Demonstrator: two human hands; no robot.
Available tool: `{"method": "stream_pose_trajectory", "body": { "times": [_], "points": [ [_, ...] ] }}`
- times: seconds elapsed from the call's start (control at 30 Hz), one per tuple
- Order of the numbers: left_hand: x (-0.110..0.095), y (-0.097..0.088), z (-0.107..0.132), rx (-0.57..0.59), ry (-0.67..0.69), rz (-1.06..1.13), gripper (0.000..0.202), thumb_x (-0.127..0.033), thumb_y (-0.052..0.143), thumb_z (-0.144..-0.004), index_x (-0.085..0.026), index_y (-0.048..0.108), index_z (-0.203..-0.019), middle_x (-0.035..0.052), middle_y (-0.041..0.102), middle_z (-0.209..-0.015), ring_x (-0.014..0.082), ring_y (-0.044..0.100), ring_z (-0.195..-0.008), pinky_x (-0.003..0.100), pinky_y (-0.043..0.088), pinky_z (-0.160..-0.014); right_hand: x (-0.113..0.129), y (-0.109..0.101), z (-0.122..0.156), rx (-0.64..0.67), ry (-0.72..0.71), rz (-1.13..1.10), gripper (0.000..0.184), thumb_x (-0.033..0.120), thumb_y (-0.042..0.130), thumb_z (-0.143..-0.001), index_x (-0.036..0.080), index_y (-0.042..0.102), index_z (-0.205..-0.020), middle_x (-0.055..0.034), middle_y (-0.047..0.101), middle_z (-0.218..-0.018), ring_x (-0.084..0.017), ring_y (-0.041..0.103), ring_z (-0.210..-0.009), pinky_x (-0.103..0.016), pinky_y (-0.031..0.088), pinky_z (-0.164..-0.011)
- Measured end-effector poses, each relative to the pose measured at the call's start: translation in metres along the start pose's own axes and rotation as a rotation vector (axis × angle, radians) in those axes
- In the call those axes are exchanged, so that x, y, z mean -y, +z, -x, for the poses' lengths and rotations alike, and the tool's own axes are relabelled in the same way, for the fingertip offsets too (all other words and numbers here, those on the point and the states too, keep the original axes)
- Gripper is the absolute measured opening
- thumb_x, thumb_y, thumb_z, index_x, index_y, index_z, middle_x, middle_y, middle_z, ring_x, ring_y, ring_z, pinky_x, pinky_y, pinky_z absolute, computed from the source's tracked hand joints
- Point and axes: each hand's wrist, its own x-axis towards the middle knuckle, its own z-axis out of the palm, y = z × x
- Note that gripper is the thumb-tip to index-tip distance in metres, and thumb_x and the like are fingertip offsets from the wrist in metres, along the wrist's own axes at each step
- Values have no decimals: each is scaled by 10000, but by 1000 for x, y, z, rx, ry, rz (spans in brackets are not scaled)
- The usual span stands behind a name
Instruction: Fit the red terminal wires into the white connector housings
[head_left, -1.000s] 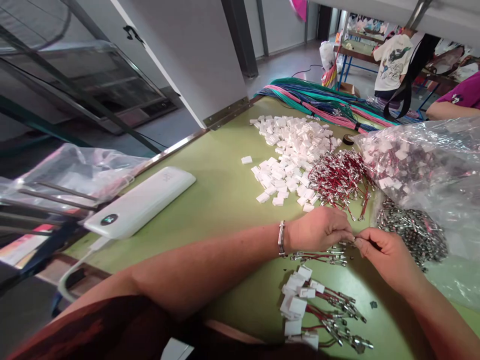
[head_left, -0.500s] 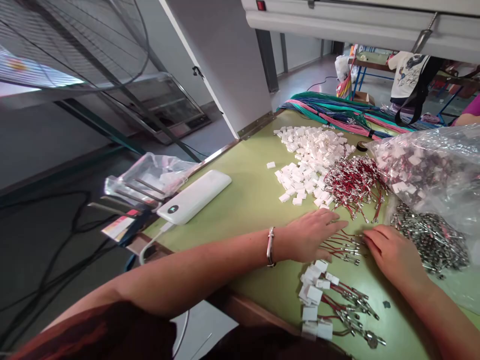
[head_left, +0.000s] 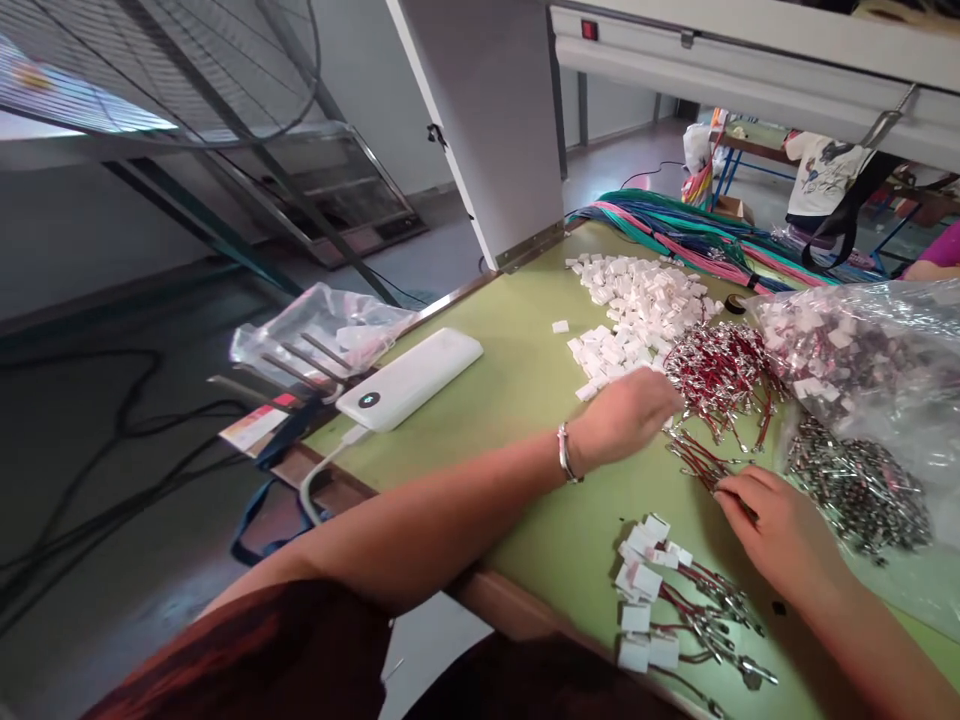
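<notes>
Red short wires with silver metal terminals lie fanned on the green surface. Their long axes run from the heaped tangle of red wires down towards the right hand, the nearer one. Its bent fingertips rest on their near ends; whether they pinch cannot be told. The left hand curls palm-down up-left, at the edge of the pile of white plastic housings, its grip hidden
</notes>
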Motion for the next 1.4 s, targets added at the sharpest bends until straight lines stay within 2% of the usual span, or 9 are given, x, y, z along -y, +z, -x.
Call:
{"method": "stream_pose_trajectory", "body": {
  "times": [0.1, 0.17, 0.3, 0.47, 0.73, 0.97, 1.1, 1.3, 1.4],
  "points": [
    [11, -20, -3, -137, -287, 35, 276, -207, 451, -942, -149, 665, -777, 44, 665, -775, 142, 602, -742, 277, 486, -709, 6, 10, -10, 36, 9, 115, 163, 253, 492, -914, 200, 646, -905, -45, 645, -839, -200, 622, -718, -312, 453, -595],
    [16, -22, -3, -74, -344, 59, 217, -194, 508, -908, -148, 671, -772, 32, 666, -766, 135, 598, -721, 265, 479, -692, 7, 18, -17, 26, 11, 211, 170, 258, 491, -915, 191, 627, -838, -51, 622, -795, -212, 608, -689, -320, 428, -568],
    [13, -3, 1, 184, -192, -17, 125, -202, 574, -883, -165, 689, -910, 48, 662, -881, 160, 595, -840, 288, 481, -784, 4, 24, -23, -3, -44, 285, 281, 264, 432, -952, 196, 575, -719, -47, 585, -724, -208, 590, -672, -311, 396, -561],
    [5, 14, 4, 322, -165, -261, 148, -207, 546, -903, -151, 661, -976, 90, 591, -992, 212, 540, -954, 326, 475, -824, 0, 11, -23, -58, -25, 117, 286, 308, 380, -978, 204, 566, -787, -48, 637, -761, -193, 603, -680, -296, 412, -599],
    [-7, 9, 7, 486, -93, -418, 168, -67, 417, -890, -130, 564, -941, 88, 544, -1007, 170, 520, -804, 274, 423, -596, 8, 1, -19, 7, 252, -335, 135, 294, 479, -914, 227, 553, -822, 9, 682, -678, -155, 625, -580, -250, 431, -541],
    [-17, 2, 9, 604, -9, -512, 207, -60, 407, -903, -108, 562, -1031, 112, 565, -996, 204, 538, -841, 281, 409, -558, 12, 1, -17, -54, 246, -327, 130, 259, 493, -880, 223, 608, -829, -18, 702, -768, -162, 637, -673, -276, 467, -627],
    [-18, 3, 9, 626, -67, -543, 265, -42, 416, -871, -88, 554, -1093, 129, 560, -1016, 218, 548, -874, 289, 435, -582, 11, 2, -15, -84, 204, -215, 184, 253, 460, -891, 218, 628, -825, -44, 695, -791, -171, 628, -706, -293, 457, -652],
    [-12, -2, 9, 508, -198, -369, 174, -76, 443, -856, -130, 583, -945, 112, 576, -1018, 177, 582, -782, 293, 455, -621, 14, -3, -16, -34, 333, -408, 189, 312, 484, -867, 216, 620, -777, -19, 669, -697, -156, 596, -622, -269, 436, -592],
    [-12, -3, 6, 391, -461, 161, 77, -185, 543, -860, -138, 578, -910, 42, 613, -814, 130, 593, -681, 267, 474, -622, 19, -8, -18, 78, 477, -630, 238, 363, 489, -864, 217, 594, -707, 15, 604, -588, -132, 518, -515, -244, 393, -499]
  ]
}}
